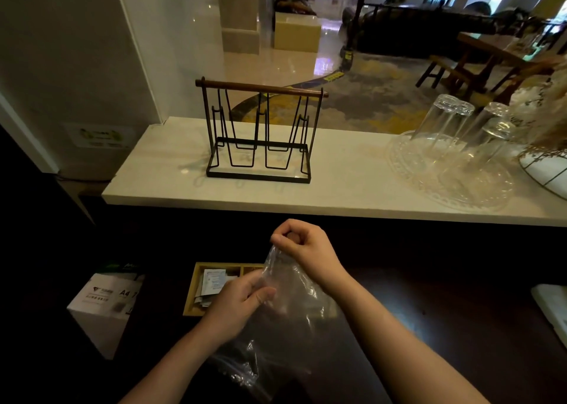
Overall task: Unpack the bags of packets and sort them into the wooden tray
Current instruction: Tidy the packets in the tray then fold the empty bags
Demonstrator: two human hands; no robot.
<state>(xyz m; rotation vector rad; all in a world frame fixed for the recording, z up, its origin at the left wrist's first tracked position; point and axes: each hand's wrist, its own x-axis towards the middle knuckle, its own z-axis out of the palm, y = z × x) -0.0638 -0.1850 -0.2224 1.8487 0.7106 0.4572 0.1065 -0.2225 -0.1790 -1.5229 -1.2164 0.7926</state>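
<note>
Now both hands are clamped on a clear plastic bag point(288, 305) held above the dark desk point(445, 311): the right hand point(303, 247) pinches its upper edge between closed fingers, while the left hand point(236, 302) grips the film lower down, and the bag's lower end hangs crumpled between the forearms. Just behind the left hand, the wooden tray point(191, 293) lies on the desk with white packets point(211, 282) in its left compartment, a white A4 paper box point(104, 305) standing to its left.
</note>
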